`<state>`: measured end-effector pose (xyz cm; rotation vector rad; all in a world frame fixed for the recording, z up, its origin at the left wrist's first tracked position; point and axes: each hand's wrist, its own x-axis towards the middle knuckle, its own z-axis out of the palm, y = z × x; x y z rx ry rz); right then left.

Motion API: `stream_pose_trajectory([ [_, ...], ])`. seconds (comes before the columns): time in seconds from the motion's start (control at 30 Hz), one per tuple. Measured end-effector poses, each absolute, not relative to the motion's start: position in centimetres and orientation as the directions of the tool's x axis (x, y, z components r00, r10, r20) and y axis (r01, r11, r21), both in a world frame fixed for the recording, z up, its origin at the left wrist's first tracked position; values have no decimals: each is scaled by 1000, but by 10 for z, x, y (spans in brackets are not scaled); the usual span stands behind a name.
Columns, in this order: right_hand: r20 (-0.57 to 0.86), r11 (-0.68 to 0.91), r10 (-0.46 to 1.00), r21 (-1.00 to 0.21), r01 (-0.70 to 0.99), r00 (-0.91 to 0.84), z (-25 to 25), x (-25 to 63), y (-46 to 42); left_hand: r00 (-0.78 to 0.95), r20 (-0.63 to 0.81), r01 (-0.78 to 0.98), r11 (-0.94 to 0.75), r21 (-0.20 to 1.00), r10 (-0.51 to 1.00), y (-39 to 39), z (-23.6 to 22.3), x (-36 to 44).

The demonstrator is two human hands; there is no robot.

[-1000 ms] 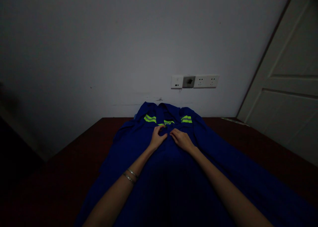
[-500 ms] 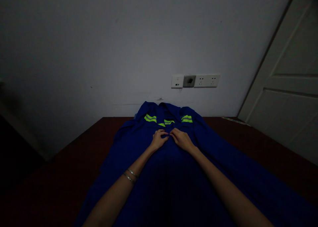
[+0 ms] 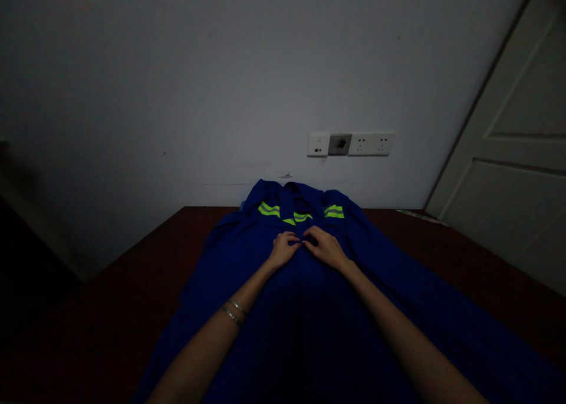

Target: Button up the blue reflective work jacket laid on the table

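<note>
A blue work jacket [image 3: 239,248] with yellow-green and grey reflective strips [image 3: 333,212] lies spread out, its collar end toward the wall. My left hand [image 3: 285,248], with bracelets on the wrist, pinches the jacket's front near the middle, below the collar. Close beside it, my right hand [image 3: 325,246] pinches the same front fabric between thumb and fingers. The fingertips of both hands almost meet. Whatever small part of the front lies between them is too dark to make out.
Under the jacket is a dark red tabletop [image 3: 177,239] that reaches the wall. White sockets [image 3: 371,144] and a grey switch plate [image 3: 339,144] are set in the wall above. A pale panelled door [image 3: 517,174] stands at the right. A thin strip [image 3: 422,216] lies along the back right edge.
The right hand's fingers have shifted slightly at the jacket's front, the index finger lifting a little from the thumb. The left hand stays nearly in place. The view has moved slightly.
</note>
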<state>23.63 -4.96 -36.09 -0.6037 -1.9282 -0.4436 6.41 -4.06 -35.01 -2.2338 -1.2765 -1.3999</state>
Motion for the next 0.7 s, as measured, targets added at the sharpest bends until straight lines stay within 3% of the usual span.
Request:
stream_pose_trajectory([
  [0.37, 846, 736, 77, 308, 603, -527, -355, 230, -54, 185, 821, 759, -609, 230, 540, -46, -351, 66],
  [0.7, 899, 791, 52, 229, 567, -434, -357, 230, -45, 182, 822, 769, -600, 223, 539, -42, -352, 65],
])
